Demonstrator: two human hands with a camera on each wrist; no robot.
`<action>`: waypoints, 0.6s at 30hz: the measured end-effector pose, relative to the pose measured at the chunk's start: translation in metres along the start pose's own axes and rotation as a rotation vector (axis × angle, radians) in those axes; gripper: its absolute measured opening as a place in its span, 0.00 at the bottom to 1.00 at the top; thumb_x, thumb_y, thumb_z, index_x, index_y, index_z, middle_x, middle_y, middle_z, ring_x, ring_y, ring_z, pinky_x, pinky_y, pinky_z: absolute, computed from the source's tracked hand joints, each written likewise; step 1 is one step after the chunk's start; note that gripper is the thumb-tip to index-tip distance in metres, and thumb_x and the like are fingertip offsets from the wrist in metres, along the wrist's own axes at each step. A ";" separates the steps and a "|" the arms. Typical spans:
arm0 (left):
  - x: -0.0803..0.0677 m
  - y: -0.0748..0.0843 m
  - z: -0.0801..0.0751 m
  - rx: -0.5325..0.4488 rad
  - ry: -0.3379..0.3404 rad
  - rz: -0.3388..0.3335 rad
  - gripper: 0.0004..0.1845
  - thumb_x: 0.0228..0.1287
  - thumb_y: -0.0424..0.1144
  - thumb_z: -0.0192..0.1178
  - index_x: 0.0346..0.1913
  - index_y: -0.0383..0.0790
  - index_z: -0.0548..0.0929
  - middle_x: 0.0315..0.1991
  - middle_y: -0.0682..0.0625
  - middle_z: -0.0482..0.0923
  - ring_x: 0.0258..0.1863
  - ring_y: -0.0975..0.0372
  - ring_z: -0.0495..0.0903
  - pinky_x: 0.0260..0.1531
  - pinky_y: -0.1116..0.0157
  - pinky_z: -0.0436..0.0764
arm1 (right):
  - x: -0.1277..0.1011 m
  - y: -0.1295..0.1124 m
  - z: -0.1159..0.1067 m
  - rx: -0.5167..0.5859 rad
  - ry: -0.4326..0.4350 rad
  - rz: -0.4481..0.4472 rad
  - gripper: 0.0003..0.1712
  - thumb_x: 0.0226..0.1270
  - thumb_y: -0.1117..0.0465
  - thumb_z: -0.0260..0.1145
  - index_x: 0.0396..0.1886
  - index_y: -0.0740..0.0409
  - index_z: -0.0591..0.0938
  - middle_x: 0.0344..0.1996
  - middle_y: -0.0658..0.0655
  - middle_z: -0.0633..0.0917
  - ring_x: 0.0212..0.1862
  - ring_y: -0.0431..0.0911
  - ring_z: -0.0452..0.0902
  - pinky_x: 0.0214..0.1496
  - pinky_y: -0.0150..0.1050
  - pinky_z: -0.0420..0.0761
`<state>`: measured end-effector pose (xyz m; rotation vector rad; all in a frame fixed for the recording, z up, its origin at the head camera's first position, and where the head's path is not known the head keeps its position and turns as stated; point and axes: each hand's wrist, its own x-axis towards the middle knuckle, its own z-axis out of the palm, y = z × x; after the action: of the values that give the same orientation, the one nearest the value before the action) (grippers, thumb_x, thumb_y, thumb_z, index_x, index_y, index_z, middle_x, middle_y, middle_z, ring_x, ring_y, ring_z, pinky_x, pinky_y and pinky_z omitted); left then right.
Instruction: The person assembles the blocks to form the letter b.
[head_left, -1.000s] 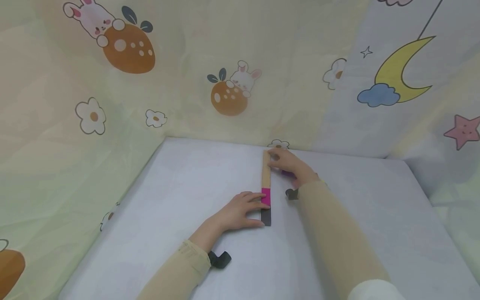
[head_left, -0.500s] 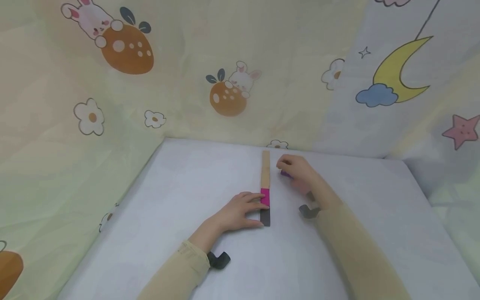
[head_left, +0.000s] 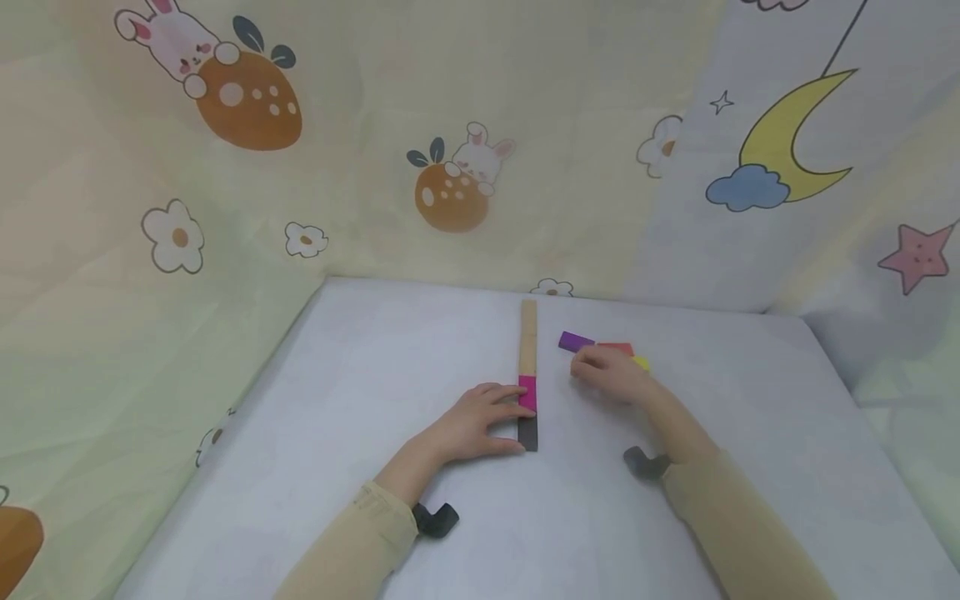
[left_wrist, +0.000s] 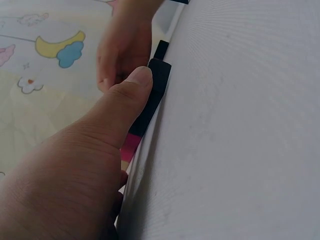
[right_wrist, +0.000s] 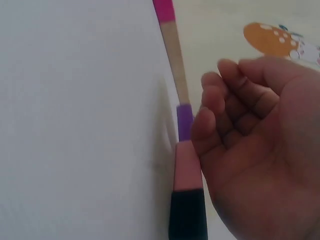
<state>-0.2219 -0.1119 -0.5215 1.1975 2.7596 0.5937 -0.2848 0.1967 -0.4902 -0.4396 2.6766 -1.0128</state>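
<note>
A straight row of small blocks runs away from me on the white table: a black block [head_left: 528, 434], a magenta block [head_left: 528, 392] and a pale wooden stretch [head_left: 528, 337]. My left hand [head_left: 465, 425] rests against its near part, fingertips on the magenta block and thumb at the black one. To the right of the row, my right hand [head_left: 611, 373] hovers with loosely curled fingers and nothing visible in them. Beyond it lie a purple block [head_left: 577, 342], a red block [head_left: 615, 347] and a partly hidden yellow block [head_left: 642, 362]. The right wrist view also has a dark block [right_wrist: 188, 215].
The white table [head_left: 390, 342] meets a cloth backdrop [head_left: 360, 150] printed with rabbits, flowers and a moon along its far and left edges. Black straps with small camera mounts [head_left: 437, 520] sit at both wrists.
My right hand has left the far end of the wooden stretch and moved right and nearer, uncovering the purple, red and yellow blocks. The left hand stays on the row.
</note>
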 end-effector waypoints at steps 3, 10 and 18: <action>0.001 -0.001 0.002 0.000 0.001 0.000 0.30 0.60 0.71 0.57 0.66 0.74 0.71 0.75 0.59 0.60 0.73 0.55 0.61 0.73 0.50 0.62 | -0.002 0.011 -0.004 -0.045 0.007 -0.019 0.08 0.72 0.47 0.60 0.40 0.43 0.81 0.33 0.48 0.81 0.40 0.45 0.74 0.42 0.38 0.76; 0.001 -0.002 0.003 0.013 -0.002 -0.008 0.30 0.61 0.70 0.57 0.67 0.74 0.70 0.75 0.59 0.60 0.74 0.54 0.60 0.73 0.49 0.61 | -0.006 0.016 -0.015 -0.044 0.010 -0.001 0.08 0.72 0.47 0.60 0.41 0.43 0.82 0.32 0.50 0.81 0.36 0.47 0.74 0.39 0.40 0.76; 0.001 0.000 0.001 -0.002 -0.017 -0.028 0.30 0.60 0.70 0.58 0.67 0.75 0.70 0.76 0.60 0.59 0.74 0.55 0.59 0.74 0.49 0.60 | -0.014 0.017 -0.024 0.022 -0.208 0.093 0.16 0.70 0.42 0.60 0.36 0.49 0.80 0.30 0.53 0.77 0.39 0.48 0.73 0.42 0.40 0.74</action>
<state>-0.2221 -0.1112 -0.5220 1.1567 2.7565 0.5806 -0.2825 0.2282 -0.4822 -0.3889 2.4746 -0.9150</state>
